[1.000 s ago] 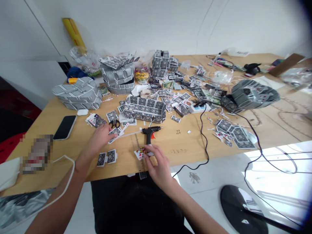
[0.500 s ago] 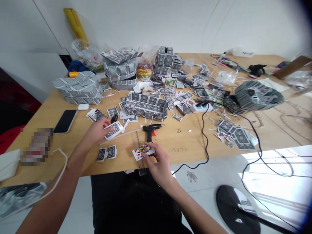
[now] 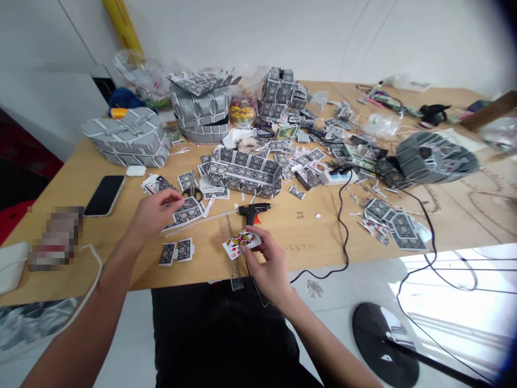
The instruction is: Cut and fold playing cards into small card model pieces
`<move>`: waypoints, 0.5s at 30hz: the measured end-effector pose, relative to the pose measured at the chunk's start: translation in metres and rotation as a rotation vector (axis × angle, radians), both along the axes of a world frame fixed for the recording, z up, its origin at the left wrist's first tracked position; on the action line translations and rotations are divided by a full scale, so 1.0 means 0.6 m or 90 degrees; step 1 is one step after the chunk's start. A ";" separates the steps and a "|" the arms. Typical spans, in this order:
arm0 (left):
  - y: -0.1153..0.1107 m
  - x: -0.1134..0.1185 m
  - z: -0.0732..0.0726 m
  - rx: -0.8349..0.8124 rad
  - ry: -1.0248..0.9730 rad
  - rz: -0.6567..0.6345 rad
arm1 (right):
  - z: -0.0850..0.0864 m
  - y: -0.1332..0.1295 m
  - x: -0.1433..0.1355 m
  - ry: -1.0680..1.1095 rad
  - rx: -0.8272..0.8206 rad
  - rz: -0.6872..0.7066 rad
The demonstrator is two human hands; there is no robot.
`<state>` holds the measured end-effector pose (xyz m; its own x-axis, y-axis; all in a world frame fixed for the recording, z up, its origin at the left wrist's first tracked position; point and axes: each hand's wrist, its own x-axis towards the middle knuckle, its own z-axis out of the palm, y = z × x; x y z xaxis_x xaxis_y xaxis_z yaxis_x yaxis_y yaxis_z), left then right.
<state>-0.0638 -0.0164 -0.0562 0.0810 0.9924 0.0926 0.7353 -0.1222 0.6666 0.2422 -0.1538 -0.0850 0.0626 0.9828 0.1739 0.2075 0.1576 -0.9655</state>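
Two hands, each pinching playing cards over a cluttered wooden table

The right hand pinches a face-up card just off the near edge, beside the glue gun; the left hand pinches patterned-back cards near the scissors, phone further left

Left of the left hand, a pixelated object lies unreadable on the table. The right hand covers part of the face-up card; its rank is too small to tell. Both forearms leave the bottom edge.
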 end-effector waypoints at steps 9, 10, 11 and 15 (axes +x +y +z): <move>-0.146 0.115 0.006 0.003 -0.298 0.103 | 0.011 0.026 -0.014 0.164 -0.137 0.028; -0.160 0.127 0.001 -0.022 -0.348 0.117 | 0.010 0.030 -0.017 0.184 -0.158 0.036; -0.172 0.137 -0.004 -0.059 -0.390 0.140 | 0.009 0.033 -0.020 0.201 -0.177 0.040; -0.198 0.159 -0.015 -0.072 -0.521 0.167 | 0.007 0.042 -0.030 0.237 -0.218 0.044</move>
<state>0.0314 -0.1353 -0.0654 -0.2007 0.9765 -0.0782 0.0141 0.0827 0.9965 0.2240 -0.1284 -0.0807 -0.0084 0.9836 -0.1799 -0.1600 -0.1789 -0.9708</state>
